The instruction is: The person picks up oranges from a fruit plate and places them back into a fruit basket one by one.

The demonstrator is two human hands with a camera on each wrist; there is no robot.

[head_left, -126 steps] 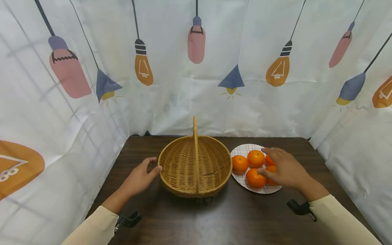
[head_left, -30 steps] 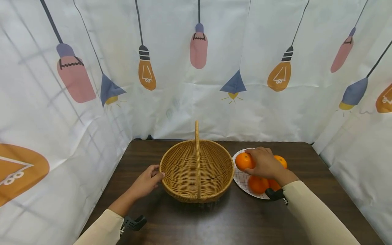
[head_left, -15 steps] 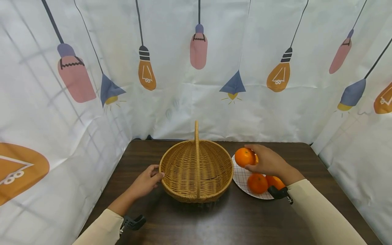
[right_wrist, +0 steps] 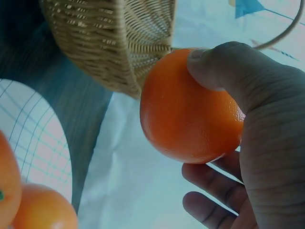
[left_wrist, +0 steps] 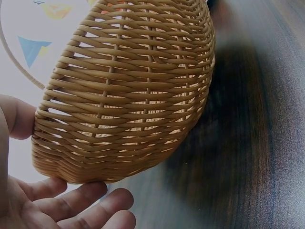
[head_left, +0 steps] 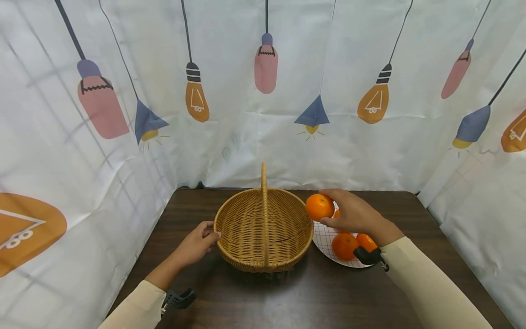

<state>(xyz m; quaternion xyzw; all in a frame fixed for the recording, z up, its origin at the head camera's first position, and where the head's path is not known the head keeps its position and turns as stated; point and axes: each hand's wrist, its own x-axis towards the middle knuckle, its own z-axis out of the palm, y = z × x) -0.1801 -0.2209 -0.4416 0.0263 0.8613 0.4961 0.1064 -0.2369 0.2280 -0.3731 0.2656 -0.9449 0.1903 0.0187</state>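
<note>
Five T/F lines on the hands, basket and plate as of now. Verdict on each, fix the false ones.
1. The right hand holds an orange. True.
2. The plate has a grid pattern. True.
3. The left hand grips the plate. False: it holds the wicker basket by its rim.
4. The held orange touches the plate. False: it is held clear of it.
5. The basket's handle arches over its opening. True.

Head view looks forward and down, basket (head_left: 265, 228) central. Both close wrist views share it, toward the top.
</note>
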